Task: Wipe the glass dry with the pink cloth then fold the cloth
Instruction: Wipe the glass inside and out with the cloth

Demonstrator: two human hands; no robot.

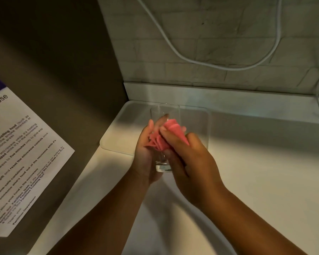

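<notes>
Left hand (145, 153) cradles the glass (164, 137) from its left side, fingers curled partly round the wall and the thumb-side edge reaching toward the rim; the hand is closed on the glass, not clenched. Right hand (190, 153) meets it from the right, fingers pinched shut on the bunched pink cloth (166, 137) and pressing that cloth against the glass at mid-height. The glass is held above the pale countertop (256, 162), in front of a clear tray (118, 142), with its thick base (163, 167) toward the person and its open rim (165, 105) pointing away toward the tiled wall (210, 43). Its long axis therefore runs from near to far, tilted away from upright. The cloth lies at the right hand's fingertips, touching the glass wall; whether any of it enters the mouth cannot be told. Judged from this arrangement, wiping is under way and folding has not begun: a stroke would run along that near-to-far axis, or the left hand would turn the glass about it.
</notes>
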